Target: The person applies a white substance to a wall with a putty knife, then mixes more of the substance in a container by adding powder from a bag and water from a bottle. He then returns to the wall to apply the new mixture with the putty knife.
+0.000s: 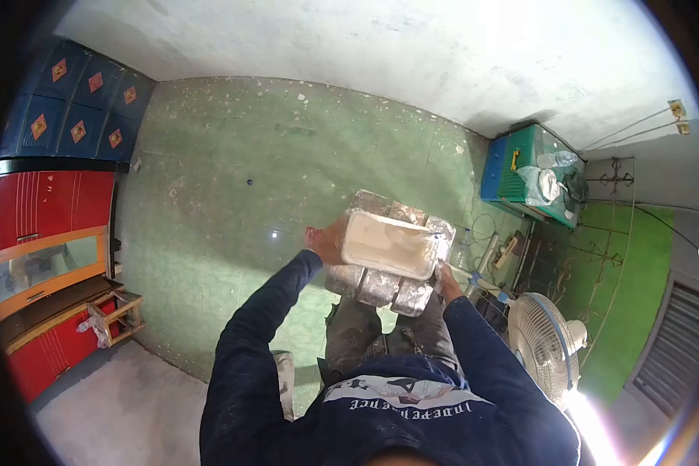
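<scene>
A white rectangular tub [388,270] with cream-coloured, paint-like stuff [377,239] inside is in front of me, above my knees. My left hand [331,241] grips its left side, the fingers partly hidden by the wall. At the lower right corner my right hand [447,283] is closed around the tub's edge; its fingertips are hard to make out. Pale smears coat the tub's right end. Beneath the tub stands a slatted, stained stool or bench top [378,287], its middle covered by the tub.
A standing fan [544,342] is close by my right arm. Farther right are a green plastic drawer cabinet [532,167] with bags on top and a metal grille [598,256]. Red and blue cabinets [50,206] line the left side. Pale specks dot the green tiled floor [233,171].
</scene>
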Tool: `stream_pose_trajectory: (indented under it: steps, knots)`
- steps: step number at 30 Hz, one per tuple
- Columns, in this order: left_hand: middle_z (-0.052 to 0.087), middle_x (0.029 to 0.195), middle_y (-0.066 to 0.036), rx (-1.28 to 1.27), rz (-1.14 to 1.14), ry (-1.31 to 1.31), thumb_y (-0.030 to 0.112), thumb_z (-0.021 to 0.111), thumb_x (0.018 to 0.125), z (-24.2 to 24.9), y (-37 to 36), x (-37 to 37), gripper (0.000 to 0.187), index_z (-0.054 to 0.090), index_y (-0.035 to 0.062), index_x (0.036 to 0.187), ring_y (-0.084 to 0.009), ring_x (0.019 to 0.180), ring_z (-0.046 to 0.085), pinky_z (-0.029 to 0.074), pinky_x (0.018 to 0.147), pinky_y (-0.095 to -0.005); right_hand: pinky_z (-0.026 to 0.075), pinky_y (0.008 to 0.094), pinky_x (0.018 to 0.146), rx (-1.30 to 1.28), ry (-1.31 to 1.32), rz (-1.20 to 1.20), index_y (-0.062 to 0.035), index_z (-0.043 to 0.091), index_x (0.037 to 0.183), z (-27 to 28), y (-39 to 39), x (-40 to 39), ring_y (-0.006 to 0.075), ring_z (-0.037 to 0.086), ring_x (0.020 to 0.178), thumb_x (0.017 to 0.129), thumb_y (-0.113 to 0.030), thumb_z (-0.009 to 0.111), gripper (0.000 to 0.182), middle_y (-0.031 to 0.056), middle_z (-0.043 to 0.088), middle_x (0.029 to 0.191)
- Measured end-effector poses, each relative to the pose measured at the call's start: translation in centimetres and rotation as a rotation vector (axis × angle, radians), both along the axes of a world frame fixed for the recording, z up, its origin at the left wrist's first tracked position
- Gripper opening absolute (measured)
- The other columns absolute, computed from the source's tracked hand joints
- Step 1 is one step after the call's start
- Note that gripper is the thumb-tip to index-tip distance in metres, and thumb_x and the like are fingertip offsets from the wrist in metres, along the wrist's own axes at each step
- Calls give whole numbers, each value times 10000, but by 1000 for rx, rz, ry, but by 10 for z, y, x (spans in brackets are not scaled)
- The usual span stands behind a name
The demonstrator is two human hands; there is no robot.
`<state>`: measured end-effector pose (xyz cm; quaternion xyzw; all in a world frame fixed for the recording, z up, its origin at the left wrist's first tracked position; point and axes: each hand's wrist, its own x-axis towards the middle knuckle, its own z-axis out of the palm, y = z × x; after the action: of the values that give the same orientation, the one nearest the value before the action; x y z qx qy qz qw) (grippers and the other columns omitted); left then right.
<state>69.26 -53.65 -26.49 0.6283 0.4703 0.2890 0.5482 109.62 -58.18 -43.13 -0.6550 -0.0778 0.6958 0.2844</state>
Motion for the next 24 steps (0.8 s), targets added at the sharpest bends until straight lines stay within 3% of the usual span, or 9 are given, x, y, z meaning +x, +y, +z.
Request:
stream_pose_trajectory:
  steps: [3, 8, 10, 13, 15, 17, 20, 22, 24]
  knots:
    - [483, 1333, -160, 193, 16, 304, 289, 832, 640, 7, -24, -3, 846, 425, 57, 1344, -291, 1267, 436, 315, 1087, -387, 539, 404, 633, 11, 249, 92, -61, 538, 1216, 43, 16, -12, 213, 616, 730, 937, -271, 553, 349, 85, 618, 887]
    - [404, 1421, -153, 141, 220, 84, 302, 845, 621, 64, -64, -9, 938, 366, 57, 1388, -284, 1320, 382, 278, 1107, -393, 530, 423, 697, -37, 376, 74, -50, 526, 1237, 89, 27, -53, 242, 611, 808, 947, -273, 518, 366, 110, 607, 966]
    - [400, 1424, -136, 251, 298, 240, 244, 882, 577, 64, -90, -14, 1024, 315, 33, 1403, -259, 1319, 374, 253, 1114, -401, 526, 431, 722, -40, 444, 72, -45, 521, 1245, 109, 28, -63, 253, 609, 838, 951, -274, 504, 374, 120, 603, 997]
    - [430, 1391, -163, 228, 518, 2, 241, 856, 619, 104, -105, -3, 976, 321, 7, 1400, -297, 1304, 413, 274, 1116, -395, 521, 443, 760, 65, 555, 86, -38, 514, 1258, 134, 22, -86, 270, 606, 885, 956, -275, 484, 385, 135, 596, 1045]
    - [456, 1366, -134, 400, 363, 519, 238, 877, 592, 109, -115, -9, 1050, 265, 44, 1422, -274, 1291, 429, 305, 1102, -425, 517, 451, 786, 177, 646, 135, -34, 509, 1266, 131, 4, -84, 281, 604, 915, 960, -276, 470, 393, 145, 592, 1076]
    - [469, 1345, -126, 166, 645, -35, 248, 909, 550, 125, -117, -2, 1098, 260, 46, 1413, -250, 1281, 435, 336, 1083, -429, 513, 458, 811, 245, 731, 175, -29, 505, 1275, 171, 61, -128, 292, 602, 946, 964, -277, 456, 401, 155, 588, 1108]
    - [483, 1314, -119, 159, 718, -65, 253, 931, 514, 128, -116, -22, 1095, 297, 49, 1384, -233, 1259, 449, 367, 1060, -418, 508, 470, 849, 256, 800, 176, -22, 497, 1287, 221, 102, -166, 309, 600, 992, 969, -279, 435, 413, 170, 581, 1155]
    - [482, 1314, -103, 139, 692, -175, 129, 908, 527, 124, -117, -41, 1066, 279, 69, 1385, -234, 1222, 484, 407, 1035, -419, 504, 478, 875, 243, 825, 145, -18, 492, 1296, 236, 119, -170, 320, 598, 1023, 973, -280, 422, 422, 181, 577, 1187]
    - [490, 1306, -99, 218, 666, -130, 119, 903, 534, 161, -102, -58, 1056, 284, 71, 1388, -230, 1210, 495, 419, 1024, -416, 501, 486, 900, 231, 858, 112, -13, 488, 1304, 242, 128, -170, 332, 596, 1054, 977, -281, 408, 430, 191, 573, 1218]
